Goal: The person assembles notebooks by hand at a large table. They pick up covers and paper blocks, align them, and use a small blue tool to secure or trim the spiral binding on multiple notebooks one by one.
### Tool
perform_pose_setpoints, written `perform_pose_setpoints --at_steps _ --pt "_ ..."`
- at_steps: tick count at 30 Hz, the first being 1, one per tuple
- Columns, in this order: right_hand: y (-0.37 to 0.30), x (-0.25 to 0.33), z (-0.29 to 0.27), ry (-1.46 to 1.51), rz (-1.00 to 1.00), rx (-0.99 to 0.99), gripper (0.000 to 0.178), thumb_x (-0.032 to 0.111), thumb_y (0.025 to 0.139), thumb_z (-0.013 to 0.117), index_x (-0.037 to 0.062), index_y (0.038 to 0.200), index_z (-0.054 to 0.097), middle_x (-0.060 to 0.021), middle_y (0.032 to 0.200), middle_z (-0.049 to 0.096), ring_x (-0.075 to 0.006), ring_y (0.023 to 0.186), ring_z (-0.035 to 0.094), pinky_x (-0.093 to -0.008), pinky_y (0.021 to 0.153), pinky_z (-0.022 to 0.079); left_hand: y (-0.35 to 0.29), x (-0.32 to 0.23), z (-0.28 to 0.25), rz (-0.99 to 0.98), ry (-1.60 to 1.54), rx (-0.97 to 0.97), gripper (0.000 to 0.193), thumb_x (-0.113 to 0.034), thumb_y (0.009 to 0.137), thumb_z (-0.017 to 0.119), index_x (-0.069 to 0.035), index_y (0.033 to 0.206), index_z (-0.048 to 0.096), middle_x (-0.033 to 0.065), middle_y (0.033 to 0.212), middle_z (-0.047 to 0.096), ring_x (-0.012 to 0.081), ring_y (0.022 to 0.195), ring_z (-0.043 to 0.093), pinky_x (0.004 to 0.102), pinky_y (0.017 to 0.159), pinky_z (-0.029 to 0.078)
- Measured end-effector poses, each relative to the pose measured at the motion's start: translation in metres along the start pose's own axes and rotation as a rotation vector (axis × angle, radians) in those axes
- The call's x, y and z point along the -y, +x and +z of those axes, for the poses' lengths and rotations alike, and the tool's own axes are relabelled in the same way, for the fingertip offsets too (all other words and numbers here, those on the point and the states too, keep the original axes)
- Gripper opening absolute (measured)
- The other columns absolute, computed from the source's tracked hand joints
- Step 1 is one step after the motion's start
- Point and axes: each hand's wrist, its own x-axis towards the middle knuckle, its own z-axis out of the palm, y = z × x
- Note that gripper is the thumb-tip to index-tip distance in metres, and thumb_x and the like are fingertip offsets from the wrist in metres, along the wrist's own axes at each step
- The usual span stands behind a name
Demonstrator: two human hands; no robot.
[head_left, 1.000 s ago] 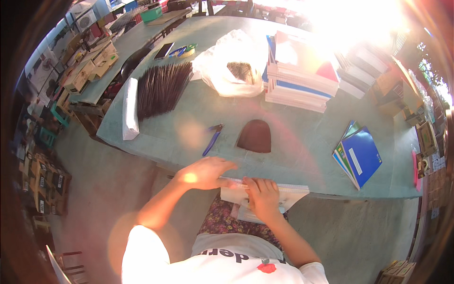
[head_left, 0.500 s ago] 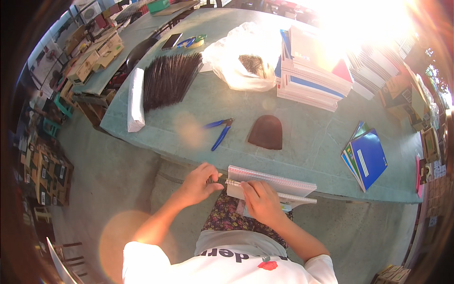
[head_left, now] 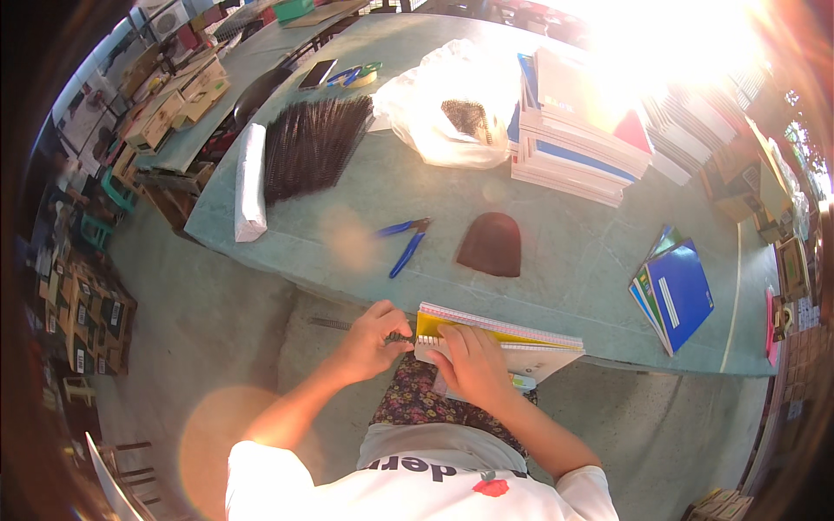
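Observation:
At the table's near edge, a notebook (head_left: 543, 352) lies partly opened over my lap, its punched edge toward my left hand and a yellow cover or sheet (head_left: 486, 332) showing between its leaves. My left hand (head_left: 379, 339) pinches a dark spiral binding coil (head_left: 332, 324) at the notebook's left corner. The coil's loose end sticks out leftward past my fingers. My right hand (head_left: 473, 360) grips the notebook near that corner, fingers over the leaves and thumb on the near side.
On the green table (head_left: 573, 260) are blue-handled cutters (head_left: 408, 246), a dark rounded pad (head_left: 490, 245), blue notebooks (head_left: 678, 295), a heap of black coils (head_left: 313, 143), a long white package (head_left: 250, 184), a plastic bag (head_left: 426, 113) and a notebook stack (head_left: 573, 156).
The yellow sheet has come into view between the leaves. My right hand has shifted from pinching the punched edge to lying across the leaves. My left hand stays at the corner with the coil.

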Motion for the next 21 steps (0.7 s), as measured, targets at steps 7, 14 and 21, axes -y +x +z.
perform_pose_setpoints --at_steps 7,14,21 --pt "0.002 -0.012 0.004 0.04 0.095 -0.008 0.016 0.024 0.08 0.062 0.0096 0.087 0.061 -0.0061 0.08 0.062 -0.0262 0.076 0.058 -0.04 0.064 0.042 0.063 0.007 -0.021 -0.031 -0.109 0.044 0.029 -0.017 0.072 0.074 -0.003 0.093 0.06 0.0094 0.084 0.061 0.0211 0.08 0.059 0.0312 0.073 0.047" --pt "0.006 -0.005 0.011 0.172 0.096 -0.013 0.014 0.02 0.083 0.058 0.0102 0.093 0.058 -0.0072 0.08 0.06 -0.0277 0.076 0.058 -0.0404 0.062 0.044 0.205 0.023 0.045 0.15 0.425 -0.076 0.033 -0.023 0.078 0.068 -0.002 0.102 0.06 0.0185 0.089 0.063 0.0341 0.086 0.061 0.0401 0.077 0.048" --pt "0.008 -0.007 0.001 0.15 0.161 -0.084 0.017 0.015 0.085 0.053 0.0068 0.099 0.055 -0.0128 0.091 0.058 -0.0311 0.078 0.058 -0.0424 0.064 0.045 0.14 -0.067 0.001 0.41 -0.047 -0.286 0.043 -0.01 0.075 0.068 -0.003 0.115 0.051 0.018 0.101 0.055 0.0319 0.091 0.058 0.0368 0.078 0.048"
